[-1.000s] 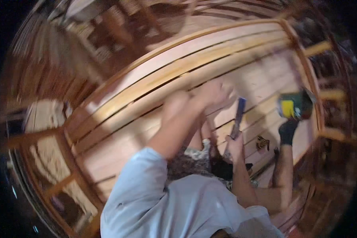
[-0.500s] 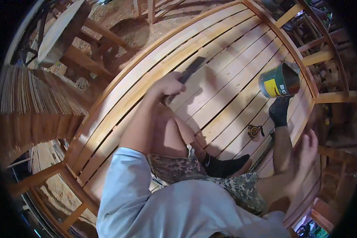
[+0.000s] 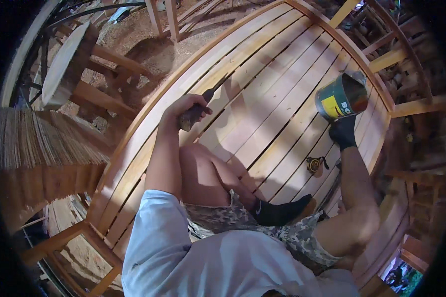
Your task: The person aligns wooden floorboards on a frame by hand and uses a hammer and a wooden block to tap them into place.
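The left hand (image 3: 186, 110) is clamped on a brush (image 3: 199, 106) laid on the deck (image 3: 282, 94). The gloved right hand (image 3: 343, 131) grips a can (image 3: 341, 96). Most boards look bare, so much seems left.

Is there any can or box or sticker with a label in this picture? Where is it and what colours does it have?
Paint can: a round green tin, open, tilted, held up in the gloved right hand over the wooden slat floor on the right side of the view.
Label on the can: a yellow patch on the green side, with a bit of white beside it.
No other packages, signs or screens show.
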